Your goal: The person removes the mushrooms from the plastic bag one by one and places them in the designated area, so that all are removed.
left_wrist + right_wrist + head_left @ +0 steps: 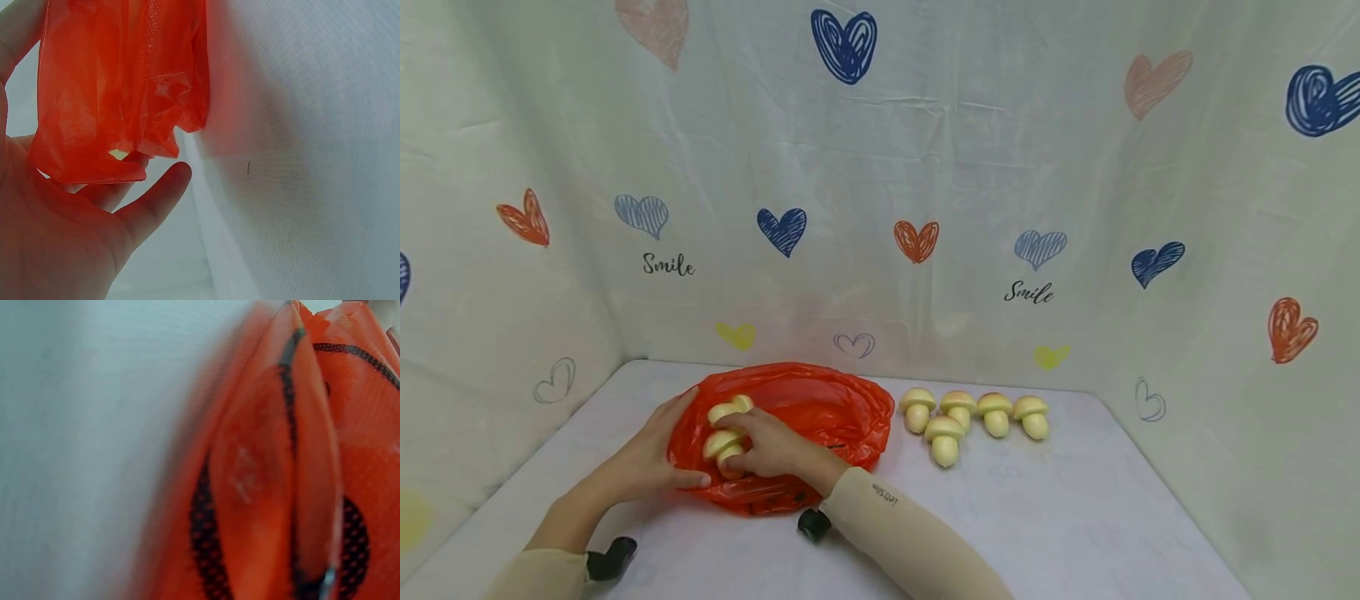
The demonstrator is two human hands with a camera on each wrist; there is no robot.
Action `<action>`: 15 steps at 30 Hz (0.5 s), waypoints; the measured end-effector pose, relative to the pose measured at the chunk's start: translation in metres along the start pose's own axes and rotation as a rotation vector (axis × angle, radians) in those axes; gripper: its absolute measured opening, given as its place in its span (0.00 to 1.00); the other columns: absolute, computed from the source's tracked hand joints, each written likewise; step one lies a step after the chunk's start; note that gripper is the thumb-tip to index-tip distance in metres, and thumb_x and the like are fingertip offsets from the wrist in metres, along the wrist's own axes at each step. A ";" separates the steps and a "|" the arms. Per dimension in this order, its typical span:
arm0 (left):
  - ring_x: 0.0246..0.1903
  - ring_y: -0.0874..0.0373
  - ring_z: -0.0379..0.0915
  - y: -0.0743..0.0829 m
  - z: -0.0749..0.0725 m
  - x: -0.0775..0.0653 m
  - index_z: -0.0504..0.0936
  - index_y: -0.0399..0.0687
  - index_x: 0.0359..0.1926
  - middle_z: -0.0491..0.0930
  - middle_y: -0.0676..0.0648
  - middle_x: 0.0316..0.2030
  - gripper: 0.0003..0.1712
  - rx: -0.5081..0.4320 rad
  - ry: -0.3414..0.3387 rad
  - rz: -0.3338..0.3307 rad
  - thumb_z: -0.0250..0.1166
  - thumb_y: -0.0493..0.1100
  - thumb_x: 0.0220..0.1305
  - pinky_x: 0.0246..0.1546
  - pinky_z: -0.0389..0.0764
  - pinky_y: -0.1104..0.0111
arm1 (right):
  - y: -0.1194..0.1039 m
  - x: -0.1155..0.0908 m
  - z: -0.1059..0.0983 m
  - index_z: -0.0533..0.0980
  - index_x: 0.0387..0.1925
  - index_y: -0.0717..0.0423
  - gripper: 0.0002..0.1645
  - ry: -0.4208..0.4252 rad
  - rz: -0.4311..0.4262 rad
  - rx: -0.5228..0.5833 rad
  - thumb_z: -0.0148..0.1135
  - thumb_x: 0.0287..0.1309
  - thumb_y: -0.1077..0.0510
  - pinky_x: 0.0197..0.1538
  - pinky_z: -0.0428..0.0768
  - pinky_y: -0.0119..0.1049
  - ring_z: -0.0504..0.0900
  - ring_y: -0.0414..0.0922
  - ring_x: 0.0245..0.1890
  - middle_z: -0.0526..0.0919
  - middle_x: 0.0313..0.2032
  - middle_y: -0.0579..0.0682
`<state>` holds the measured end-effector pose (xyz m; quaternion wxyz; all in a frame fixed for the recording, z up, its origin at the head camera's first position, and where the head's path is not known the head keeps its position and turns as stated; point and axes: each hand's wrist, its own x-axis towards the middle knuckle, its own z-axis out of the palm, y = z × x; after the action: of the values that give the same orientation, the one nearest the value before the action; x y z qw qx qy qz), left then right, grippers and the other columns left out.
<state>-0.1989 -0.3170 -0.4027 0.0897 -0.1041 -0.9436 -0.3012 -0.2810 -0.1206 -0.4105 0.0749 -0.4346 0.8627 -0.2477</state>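
Observation:
A red plastic bag [842,408] lies spread open on the table, its mouth facing up. My right hand [775,446] reaches over its near rim and grips a pale mushroom [721,444] between thumb and fingers at the left inside. Just beyond, more pale mushroom shapes [724,412] show, partly covered by my fingers. Against the bag's left side rests my left hand [651,454], fingers along the outside and thumb [156,200] extended apart from the plastic. The right wrist view is mostly filled by the bag [262,487] with black print; the held mushroom is hidden there.
Several pale mushrooms [945,442] with yellowish caps stand in a group to the right of the bag. White cloth covers the table [1075,517]. A curtain [962,317] printed with hearts hangs behind and along both sides. Dark wrist-camera pieces [814,525] sit near both wrists.

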 end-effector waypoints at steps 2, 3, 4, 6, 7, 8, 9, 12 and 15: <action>0.60 0.30 0.54 0.000 0.000 0.000 0.41 0.41 0.74 0.50 0.29 0.66 0.73 0.001 -0.002 -0.002 0.79 0.58 0.37 0.46 0.74 0.38 | 0.001 0.001 0.000 0.66 0.64 0.32 0.34 -0.002 0.000 0.010 0.66 0.56 0.46 0.49 0.73 0.25 0.68 0.31 0.50 0.70 0.56 0.36; 0.60 0.30 0.54 0.000 0.000 0.000 0.41 0.41 0.74 0.50 0.29 0.66 0.73 0.000 -0.003 -0.003 0.78 0.58 0.37 0.46 0.74 0.38 | 0.001 0.001 0.000 0.67 0.64 0.33 0.34 -0.002 -0.002 0.014 0.67 0.56 0.46 0.49 0.73 0.24 0.68 0.32 0.49 0.70 0.55 0.36; 0.60 0.30 0.54 0.000 0.000 0.000 0.41 0.42 0.74 0.50 0.29 0.66 0.73 -0.001 -0.004 -0.003 0.78 0.59 0.37 0.46 0.74 0.38 | 0.001 0.001 0.000 0.67 0.64 0.33 0.34 -0.001 -0.001 0.016 0.67 0.56 0.46 0.48 0.73 0.24 0.68 0.32 0.49 0.70 0.55 0.36; 0.60 0.30 0.54 0.000 0.000 0.000 0.41 0.42 0.74 0.50 0.29 0.66 0.73 -0.004 -0.006 0.001 0.78 0.59 0.37 0.46 0.73 0.37 | 0.002 0.002 0.001 0.67 0.63 0.33 0.34 0.003 -0.001 0.019 0.67 0.56 0.46 0.48 0.73 0.23 0.68 0.32 0.49 0.71 0.54 0.35; 0.60 0.29 0.54 0.000 0.000 0.000 0.41 0.42 0.74 0.50 0.29 0.66 0.72 -0.006 -0.006 0.005 0.78 0.59 0.37 0.46 0.73 0.37 | 0.003 0.002 0.002 0.68 0.63 0.33 0.33 0.005 0.003 0.023 0.67 0.55 0.47 0.47 0.73 0.23 0.68 0.32 0.49 0.71 0.54 0.35; 0.60 0.30 0.54 0.000 0.000 0.000 0.42 0.42 0.74 0.50 0.29 0.66 0.72 -0.009 -0.006 0.006 0.78 0.59 0.37 0.46 0.73 0.37 | 0.003 0.002 0.002 0.68 0.63 0.33 0.33 0.007 0.006 0.027 0.67 0.55 0.47 0.47 0.73 0.24 0.68 0.32 0.49 0.71 0.54 0.35; 0.60 0.30 0.54 0.000 0.000 0.000 0.42 0.42 0.74 0.50 0.29 0.66 0.72 -0.010 -0.005 0.007 0.78 0.59 0.37 0.46 0.73 0.37 | 0.003 0.002 0.003 0.68 0.62 0.33 0.33 0.009 0.010 0.035 0.68 0.55 0.47 0.47 0.74 0.24 0.68 0.32 0.49 0.71 0.54 0.35; 0.60 0.29 0.54 -0.001 0.000 0.000 0.42 0.42 0.74 0.50 0.28 0.66 0.72 -0.009 -0.004 0.011 0.78 0.59 0.37 0.46 0.73 0.36 | 0.003 0.002 0.002 0.69 0.61 0.32 0.32 0.018 0.019 0.065 0.68 0.54 0.48 0.46 0.74 0.24 0.68 0.32 0.48 0.71 0.54 0.35; 0.60 0.30 0.54 -0.001 -0.001 0.000 0.42 0.42 0.74 0.50 0.29 0.66 0.72 -0.011 -0.001 0.008 0.78 0.58 0.37 0.46 0.74 0.37 | 0.003 0.000 -0.001 0.69 0.61 0.34 0.32 0.033 0.013 0.097 0.69 0.54 0.49 0.43 0.74 0.24 0.68 0.32 0.46 0.71 0.51 0.35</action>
<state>-0.1990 -0.3185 -0.4024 0.0898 -0.1087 -0.9415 -0.3062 -0.2836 -0.1193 -0.4113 0.0834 -0.4206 0.8536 -0.2957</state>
